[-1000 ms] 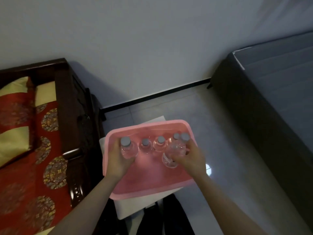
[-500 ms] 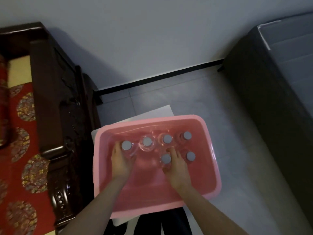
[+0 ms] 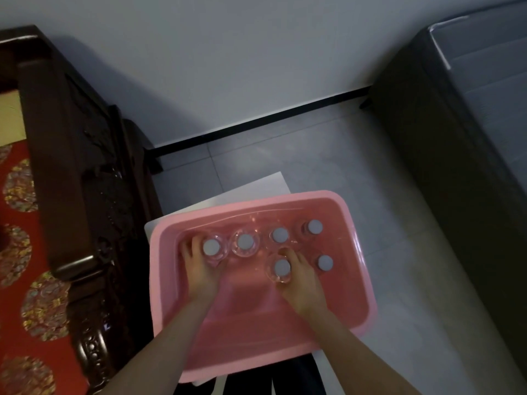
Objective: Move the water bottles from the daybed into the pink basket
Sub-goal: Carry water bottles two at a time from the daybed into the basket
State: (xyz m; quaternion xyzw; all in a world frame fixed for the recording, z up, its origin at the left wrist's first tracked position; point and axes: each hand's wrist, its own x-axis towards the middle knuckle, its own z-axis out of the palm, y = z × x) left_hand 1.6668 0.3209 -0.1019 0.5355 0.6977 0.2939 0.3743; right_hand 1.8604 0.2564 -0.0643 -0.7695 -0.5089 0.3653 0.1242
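The pink basket (image 3: 368,283) rests on a white board on the floor. Several clear water bottles with grey caps stand upright inside it along the far side. My left hand (image 3: 201,269) wraps a bottle (image 3: 211,247) at the far left of the row. My right hand (image 3: 299,280) grips another bottle (image 3: 282,267) in the front row, near the middle. Other bottles (image 3: 245,241) (image 3: 280,234) (image 3: 314,226) (image 3: 325,262) stand untouched. The daybed (image 3: 17,252) with its red patterned cushion lies at the left.
The daybed's dark carved wooden arm (image 3: 71,178) stands between the cushion and the basket. A dark bed frame (image 3: 456,166) with a grey mattress fills the right. Grey tiled floor (image 3: 328,163) lies beyond the basket, up to the wall.
Both hands have lowered their bottles to the basket floor, where they stand upright. The view has tipped downward and shifted right.
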